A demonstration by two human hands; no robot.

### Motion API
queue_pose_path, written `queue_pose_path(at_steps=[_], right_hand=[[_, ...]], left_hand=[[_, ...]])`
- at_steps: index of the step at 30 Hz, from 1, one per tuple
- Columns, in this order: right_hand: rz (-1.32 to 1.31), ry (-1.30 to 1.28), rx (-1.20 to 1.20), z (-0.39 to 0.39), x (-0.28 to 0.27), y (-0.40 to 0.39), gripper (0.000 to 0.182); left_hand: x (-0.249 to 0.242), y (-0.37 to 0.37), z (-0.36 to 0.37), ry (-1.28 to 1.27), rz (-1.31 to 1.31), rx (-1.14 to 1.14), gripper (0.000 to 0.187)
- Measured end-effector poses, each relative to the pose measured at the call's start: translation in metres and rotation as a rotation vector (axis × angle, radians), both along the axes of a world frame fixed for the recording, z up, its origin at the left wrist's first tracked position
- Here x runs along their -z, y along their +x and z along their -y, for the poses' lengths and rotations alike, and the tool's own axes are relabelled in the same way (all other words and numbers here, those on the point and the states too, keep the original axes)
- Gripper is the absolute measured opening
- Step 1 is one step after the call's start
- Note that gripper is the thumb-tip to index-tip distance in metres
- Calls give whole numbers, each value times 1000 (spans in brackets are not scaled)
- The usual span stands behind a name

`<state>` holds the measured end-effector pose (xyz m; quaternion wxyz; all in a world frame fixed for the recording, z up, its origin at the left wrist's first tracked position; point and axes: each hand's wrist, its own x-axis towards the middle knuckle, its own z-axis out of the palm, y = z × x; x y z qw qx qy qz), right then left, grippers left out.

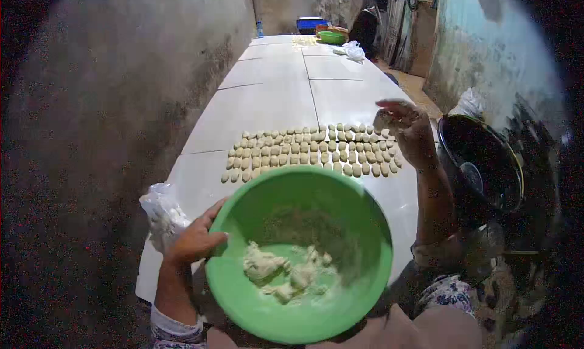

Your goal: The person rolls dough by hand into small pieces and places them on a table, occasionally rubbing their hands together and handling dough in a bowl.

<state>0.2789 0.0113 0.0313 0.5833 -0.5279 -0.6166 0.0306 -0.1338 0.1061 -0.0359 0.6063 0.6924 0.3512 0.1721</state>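
Observation:
A large green basin [304,191] is tilted toward me at the near edge of the table, with lumps of pale dough [264,265] and loose flour inside. My left hand [198,236] grips the basin's left rim, thumb on the near side. My right hand [404,121] is raised beyond the basin on the right, over the right end of the dough pieces, its fingers bent; whether it holds anything is hard to make out. Rows of several small oval dough pieces [295,148] lie across the table just past the basin.
The long white table [267,106] runs away between walls. A plastic bag [164,212] lies at its left edge. Far off are a green basin [331,38], a blue crate [311,25], a white bag [353,51] and a dark-clothed person [364,30]. A black tub [480,160] stands right.

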Motion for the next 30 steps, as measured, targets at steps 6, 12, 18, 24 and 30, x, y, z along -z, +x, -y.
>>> queue_pose_path(at_steps=[6,12,18,24,30], right_hand=[[132,-141,287,-18,31,41,9],[-129,-631,23,-50,80,15,19],[-35,-652,-57,-57,118,0,18],[409,-660,110,-59,134,2,12],[339,-644,156,-47,114,-22,6]], left_hand=[[17,-40,-32,-215,117,9,76],[10,-47,-34,-266,118,-13,78],[11,-44,-32,-267,106,-14,79],[16,-46,-38,-242,71,10,80],[23,-47,-40,-303,137,6,80]])
